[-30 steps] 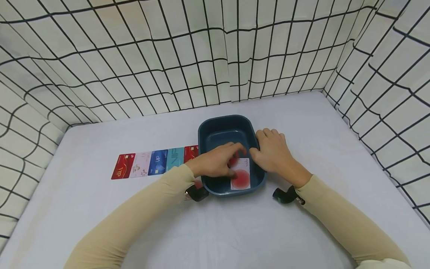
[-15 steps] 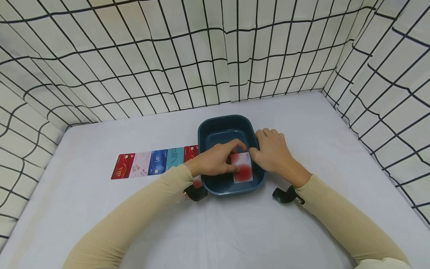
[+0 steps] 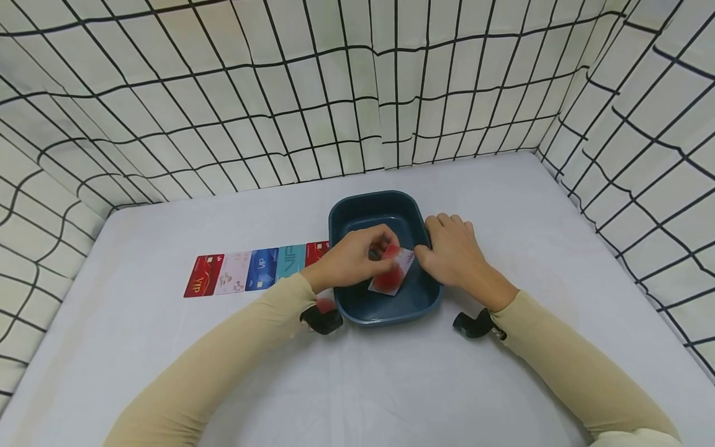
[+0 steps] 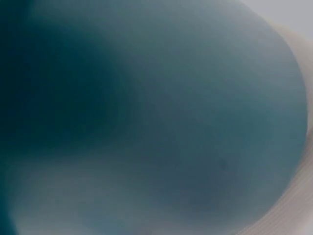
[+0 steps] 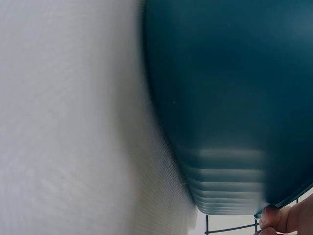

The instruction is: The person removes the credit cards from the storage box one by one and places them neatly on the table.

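Observation:
A white card with red circles is pinched between the thumb and fingers of my left hand. It is tilted over the inside of a dark teal plastic box. My right hand grips the box's right rim. In the right wrist view, fingertips hold the rim beside the box's outer wall. Only the blurred teal box wall fills the left wrist view, hiding the left hand there.
Left of the box lies a row of cards: red VIP card, pale flowered card, blue card, teal card and red card partly hidden. Another red-and-white card shows under my left wrist. Black grid-lined white walls surround the table.
My left hand has taken hold of the card with red circles inside the box. The card has moved up and left and turned to a slant. My right hand stays on the rim.

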Demonstrator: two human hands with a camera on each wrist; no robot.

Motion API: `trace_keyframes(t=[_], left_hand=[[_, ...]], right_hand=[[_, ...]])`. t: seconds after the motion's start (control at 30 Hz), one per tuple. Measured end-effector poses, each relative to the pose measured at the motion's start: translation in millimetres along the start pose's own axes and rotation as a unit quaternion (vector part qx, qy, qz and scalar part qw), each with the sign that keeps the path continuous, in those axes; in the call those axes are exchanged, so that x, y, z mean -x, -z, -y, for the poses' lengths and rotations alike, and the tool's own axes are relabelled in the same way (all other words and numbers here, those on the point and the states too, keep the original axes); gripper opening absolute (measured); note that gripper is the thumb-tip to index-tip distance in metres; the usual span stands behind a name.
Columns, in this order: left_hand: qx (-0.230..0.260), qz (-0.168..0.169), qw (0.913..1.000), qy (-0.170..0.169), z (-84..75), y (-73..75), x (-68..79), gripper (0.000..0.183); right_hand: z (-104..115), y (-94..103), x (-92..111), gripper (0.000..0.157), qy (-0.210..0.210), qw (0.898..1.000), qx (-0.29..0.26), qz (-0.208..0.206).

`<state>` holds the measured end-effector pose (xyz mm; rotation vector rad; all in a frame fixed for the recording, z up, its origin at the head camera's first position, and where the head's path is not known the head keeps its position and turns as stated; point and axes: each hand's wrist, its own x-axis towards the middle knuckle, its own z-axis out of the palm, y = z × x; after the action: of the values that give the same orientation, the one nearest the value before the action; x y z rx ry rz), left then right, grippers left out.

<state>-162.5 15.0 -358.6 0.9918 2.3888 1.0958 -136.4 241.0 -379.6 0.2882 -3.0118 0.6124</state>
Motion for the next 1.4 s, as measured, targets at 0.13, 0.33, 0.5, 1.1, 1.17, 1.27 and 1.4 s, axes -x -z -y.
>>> trace_keyframes(t=[0.13,0.33,0.5,1.1,1.17,1.27,1.4], left_hand=[[0.005,-0.006,0.9999,0.009,-0.7,1.5,1.4,0.025],[0.003,-0.006,0.9998,0.02,-4.8,6.2,2.4,0.027],[0.036,-0.008,0.9977,0.057,-9.1,15.1,5.3,0.03],[0.113,0.006,0.986,0.123,-12.5,27.4,23.5,0.037],[0.122,0.011,0.9838,0.131,-12.6,27.8,24.8,0.041],[0.143,0.011,0.9798,0.14,-11.6,27.1,25.3,0.045],[0.157,-0.003,0.9753,0.155,-10.4,25.5,25.6,0.037]], right_hand=[[0.2,-0.3,0.3,0.027,0.0,1.0,-0.002,0.003],[-0.1,-0.6,0.9,0.025,0.002,1.0,-0.002,-0.002],[0.6,0.4,0.5,0.025,-0.001,1.0,0.001,-0.008],[2.0,-1.7,1.1,0.03,-0.005,1.0,-0.002,-0.009],[2.0,-1.8,1.2,0.03,-0.005,1.0,0.0,-0.008],[1.7,-2.0,1.2,0.03,-0.006,1.0,0.003,-0.008],[1.5,-2.2,1.3,0.031,-0.006,1.0,0.002,-0.007]])
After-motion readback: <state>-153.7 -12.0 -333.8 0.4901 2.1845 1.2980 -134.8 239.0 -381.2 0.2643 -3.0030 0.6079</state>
